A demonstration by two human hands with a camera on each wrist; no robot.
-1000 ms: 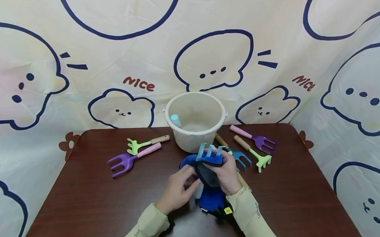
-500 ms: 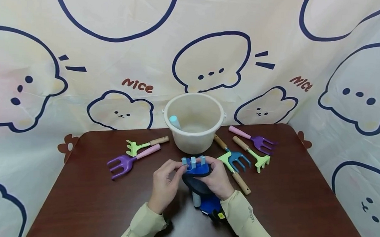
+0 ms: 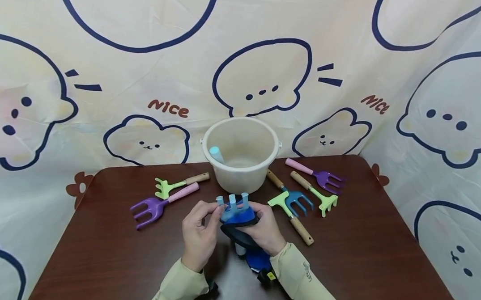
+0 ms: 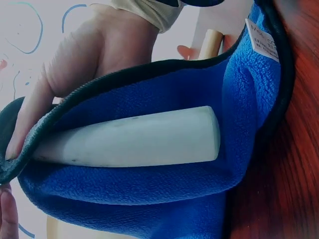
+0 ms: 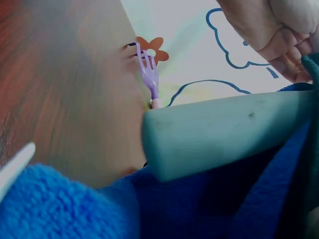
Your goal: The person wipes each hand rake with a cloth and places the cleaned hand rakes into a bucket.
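A light blue hand rake [image 3: 232, 204] stands head up between my hands, three tines showing. My right hand [image 3: 266, 229] grips its head through a blue fleece cloth [image 3: 237, 217] with black trim. My left hand [image 3: 198, 233] pinches at the left tine with thumb and index finger. The pale handle [image 4: 144, 137] runs down along the cloth's fleecy side in the left wrist view. Its blunt end shows close up in the right wrist view, where the left hand [image 5: 281, 40] is at the upper right. More of the blue cloth hangs below, near the tabletop.
A white bucket [image 3: 239, 174] with a pale blue-tipped handle [image 3: 216, 154] inside stands at the back. Left lie a green rake [image 3: 165, 188] and a purple fork [image 3: 155, 209]. Right lie a purple fork [image 3: 324, 177], green rake [image 3: 327, 202], blue fork [image 3: 296, 201] and green tool [image 3: 280, 200].
The rake and cloth have moved left and turned so the tines face up. My left hand has gone from the cloth's lower edge to the left tine. The view has shifted slightly.
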